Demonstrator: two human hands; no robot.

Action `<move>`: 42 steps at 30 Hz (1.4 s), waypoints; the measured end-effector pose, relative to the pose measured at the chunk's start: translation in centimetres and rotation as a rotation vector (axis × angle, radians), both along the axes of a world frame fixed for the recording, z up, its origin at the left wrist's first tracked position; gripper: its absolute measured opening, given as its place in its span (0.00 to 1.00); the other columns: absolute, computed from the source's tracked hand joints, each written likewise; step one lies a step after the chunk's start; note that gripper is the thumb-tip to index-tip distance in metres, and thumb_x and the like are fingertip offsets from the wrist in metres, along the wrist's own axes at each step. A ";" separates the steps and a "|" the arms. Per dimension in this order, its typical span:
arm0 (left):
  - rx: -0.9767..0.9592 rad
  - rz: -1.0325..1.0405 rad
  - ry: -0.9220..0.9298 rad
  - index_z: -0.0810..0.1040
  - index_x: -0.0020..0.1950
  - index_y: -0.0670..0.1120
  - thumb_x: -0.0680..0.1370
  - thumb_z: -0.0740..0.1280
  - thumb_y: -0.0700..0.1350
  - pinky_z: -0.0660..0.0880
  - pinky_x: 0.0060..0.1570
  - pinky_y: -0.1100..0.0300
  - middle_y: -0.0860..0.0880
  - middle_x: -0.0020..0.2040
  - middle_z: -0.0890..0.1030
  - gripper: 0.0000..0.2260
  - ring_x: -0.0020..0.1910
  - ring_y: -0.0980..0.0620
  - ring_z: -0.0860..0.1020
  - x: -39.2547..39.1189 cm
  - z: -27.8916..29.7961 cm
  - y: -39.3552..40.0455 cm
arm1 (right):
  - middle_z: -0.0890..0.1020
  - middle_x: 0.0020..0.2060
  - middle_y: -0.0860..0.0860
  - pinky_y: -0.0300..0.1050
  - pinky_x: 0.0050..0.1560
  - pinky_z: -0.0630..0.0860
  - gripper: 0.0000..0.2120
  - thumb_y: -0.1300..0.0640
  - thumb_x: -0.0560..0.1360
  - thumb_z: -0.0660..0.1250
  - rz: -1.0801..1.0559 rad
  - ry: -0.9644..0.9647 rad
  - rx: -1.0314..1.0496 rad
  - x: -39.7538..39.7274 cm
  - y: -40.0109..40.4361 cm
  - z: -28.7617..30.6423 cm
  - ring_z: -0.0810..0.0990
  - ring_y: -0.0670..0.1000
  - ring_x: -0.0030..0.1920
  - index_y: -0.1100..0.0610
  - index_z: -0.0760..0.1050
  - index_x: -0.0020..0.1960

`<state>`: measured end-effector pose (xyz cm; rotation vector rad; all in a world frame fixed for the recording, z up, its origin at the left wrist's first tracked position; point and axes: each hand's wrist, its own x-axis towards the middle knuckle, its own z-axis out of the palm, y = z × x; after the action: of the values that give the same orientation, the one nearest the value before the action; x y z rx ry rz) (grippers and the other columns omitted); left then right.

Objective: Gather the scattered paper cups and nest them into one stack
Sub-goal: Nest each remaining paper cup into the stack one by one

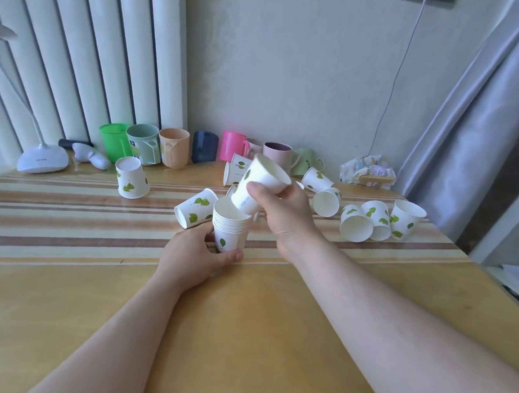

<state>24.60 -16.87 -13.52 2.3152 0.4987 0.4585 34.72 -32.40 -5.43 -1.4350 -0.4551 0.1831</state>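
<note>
Paper cup [260,182] tilted in right hand [284,213] grip, base at nested stack [231,228] in left hand [194,253] grip.

My left grip [200,253] holds the stack [230,228] upright on the surface [244,332]; my right grip [281,210] tilts a cup [260,184] just above it. One cup [195,207] lies just left, an upturned cup [131,178] farther left, three cups [381,220] right, mugs [173,147] behind along the wall.
</note>
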 end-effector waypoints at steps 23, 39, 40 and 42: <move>0.049 -0.003 -0.012 0.81 0.57 0.60 0.68 0.79 0.67 0.80 0.49 0.56 0.65 0.48 0.85 0.22 0.51 0.64 0.81 -0.1 0.0 0.0 | 0.83 0.63 0.50 0.39 0.48 0.80 0.30 0.45 0.64 0.80 0.295 0.010 -0.262 0.5 0.3 -2.5 0.84 0.48 0.57 0.40 0.80 0.66; 0.062 0.071 -0.039 0.79 0.51 0.54 0.71 0.78 0.62 0.73 0.42 0.58 0.59 0.43 0.83 0.18 0.47 0.56 0.80 0.5 0.0 -0.1 | 0.71 0.79 0.55 0.50 0.74 0.69 0.29 0.59 0.80 0.66 -0.063 -0.332 -0.887 6.8 3.8 -4.5 0.72 0.58 0.77 0.53 0.70 0.81; 0.060 0.091 -0.053 0.78 0.51 0.53 0.71 0.77 0.62 0.72 0.40 0.58 0.59 0.43 0.82 0.18 0.46 0.54 0.79 0.6 -0.1 0.0 | 0.69 0.81 0.53 0.53 0.77 0.69 0.31 0.55 0.80 0.66 -0.010 -0.354 -0.963 6.9 4.1 -4.8 0.70 0.59 0.80 0.53 0.67 0.82; 0.052 0.113 -0.076 0.78 0.50 0.51 0.71 0.77 0.62 0.69 0.38 0.62 0.58 0.42 0.82 0.18 0.45 0.54 0.79 0.7 -0.3 0.3 | 0.70 0.80 0.50 0.59 0.75 0.72 0.32 0.47 0.79 0.67 0.014 -0.371 -1.002 6.7 4.5 -5.3 0.71 0.60 0.78 0.49 0.66 0.82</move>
<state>25.29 -16.61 -13.84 2.3179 0.5882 0.6182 41.46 -27.88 -10.74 -2.4708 -0.7273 0.1608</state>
